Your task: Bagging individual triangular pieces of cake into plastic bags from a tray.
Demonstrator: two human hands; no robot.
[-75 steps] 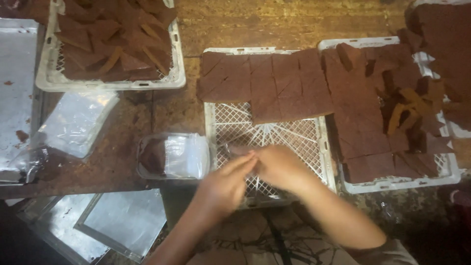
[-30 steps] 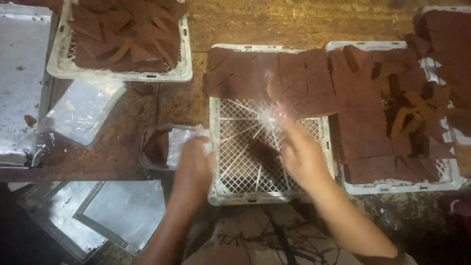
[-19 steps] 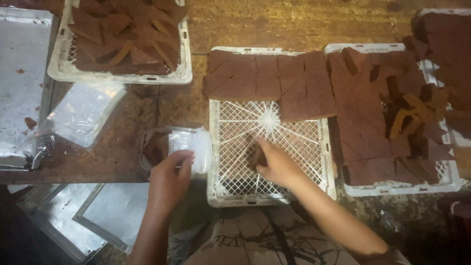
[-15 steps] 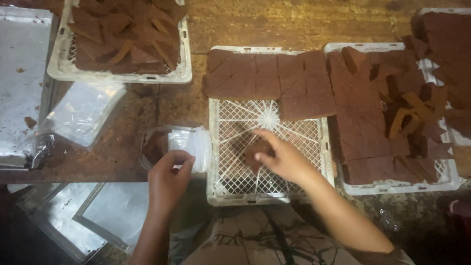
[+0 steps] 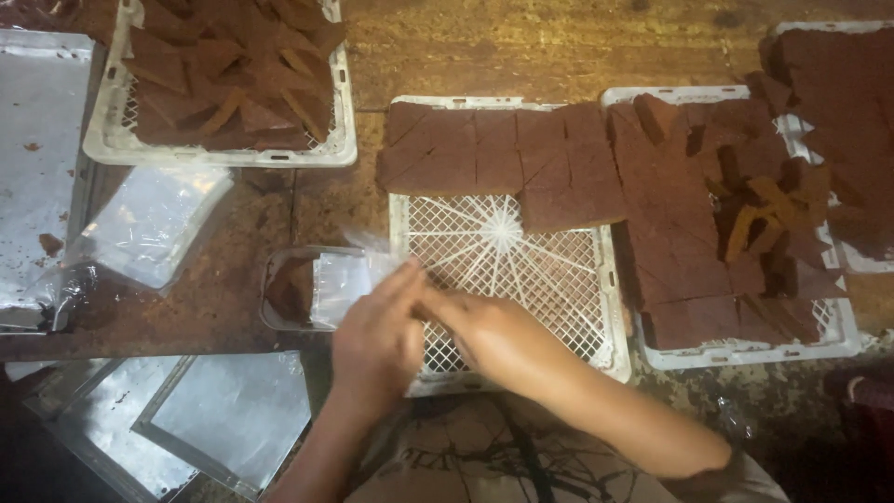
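Hands meet at the near-left corner of the white plastic lattice tray (image 5: 549, 279) on the worn wooden counter (image 5: 521, 47). Left hand (image 5: 377, 340) and right hand (image 5: 484, 331) touch at the fingertips; whether they pinch a piece between them I cannot tell. Just left lies a small clear plastic container (image 5: 279, 289) with a brown piece inside and a clear wrapper sheet (image 5: 340, 284) over it. Judged progress: tray's near part bare, one row of flat brown cut slabs (image 5: 503, 163) left at the far edge; neighbouring right tray (image 5: 745, 349) full.
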